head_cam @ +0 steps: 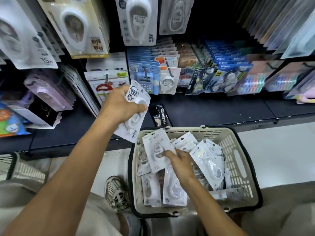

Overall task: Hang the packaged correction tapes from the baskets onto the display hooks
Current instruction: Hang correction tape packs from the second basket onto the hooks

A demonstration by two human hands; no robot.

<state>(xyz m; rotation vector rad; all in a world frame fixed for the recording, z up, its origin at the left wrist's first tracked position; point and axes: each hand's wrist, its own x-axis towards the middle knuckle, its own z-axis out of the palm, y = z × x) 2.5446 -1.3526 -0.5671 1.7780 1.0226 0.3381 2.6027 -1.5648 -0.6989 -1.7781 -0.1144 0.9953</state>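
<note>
A beige plastic basket on the floor holds several white packaged correction tapes. My right hand reaches into it and pinches one upright pack by its lower edge. My left hand is raised above the shelf edge, shut on a small stack of white correction tape packs. Display hooks loaded with carded goods stick out from the dark rack behind. More correction tape cards hang higher up.
A phone lies on the dark shelf base just behind the basket. A second basket sits at the left on the floor. My shoe rests beside the beige basket. Packed stationery fills the hooks left and right.
</note>
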